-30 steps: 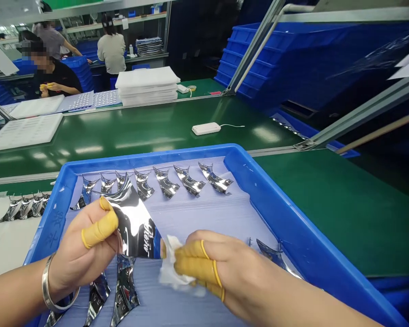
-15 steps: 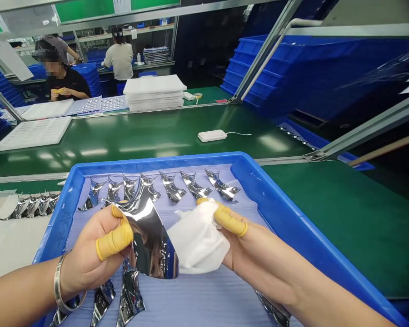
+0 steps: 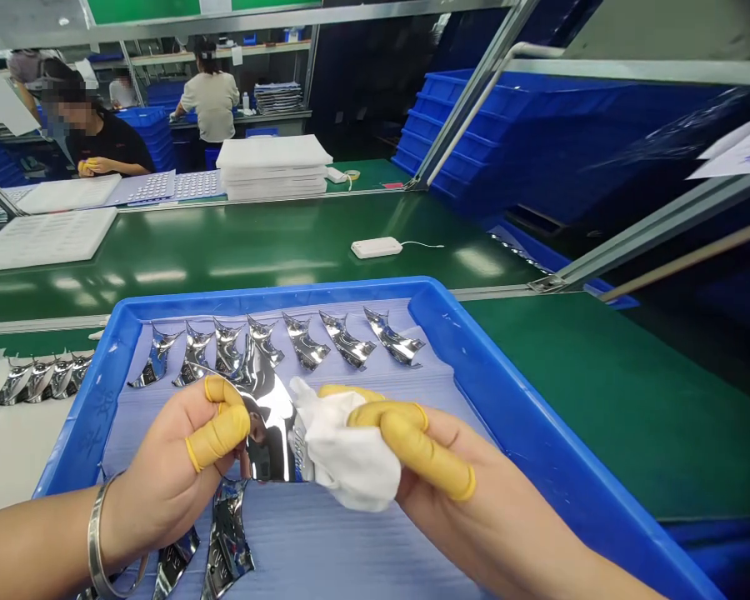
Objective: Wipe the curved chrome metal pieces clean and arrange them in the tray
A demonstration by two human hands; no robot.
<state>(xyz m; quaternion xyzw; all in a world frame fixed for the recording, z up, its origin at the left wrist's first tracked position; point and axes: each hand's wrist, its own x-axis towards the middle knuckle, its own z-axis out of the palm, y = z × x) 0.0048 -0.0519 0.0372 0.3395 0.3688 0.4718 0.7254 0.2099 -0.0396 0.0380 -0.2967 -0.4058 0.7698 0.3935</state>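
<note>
Between thumb and fingers, my left hand (image 3: 187,450) pinches a curved, mirror-bright chrome trim piece (image 3: 268,408) by its left edge. Yellow finger cots cover the thumb and a finger. My right hand (image 3: 431,458), with yellow cots too, is closed around a crumpled white cloth (image 3: 353,454). The cloth lies against the right edge of the chrome piece. Below both hands is a blue tray (image 3: 518,417) lined with pale lavender sheet. Similar chrome pieces (image 3: 306,342) stand in a row along its far side, and several more (image 3: 228,542) lie near its front left.
More chrome pieces (image 3: 41,379) rest on white sheeting left of the tray. A white device with a cable (image 3: 377,247) lies on the green table (image 3: 256,225). Stacked white sheets (image 3: 275,167) stand behind. Metal posts (image 3: 475,92) and stacked blue bins (image 3: 437,125) are at right. Two people work beyond.
My right hand has turned and brought the cloth onto the right edge of the chrome piece. The piece has tilted slightly in my left hand. The whole view has shifted a little.
</note>
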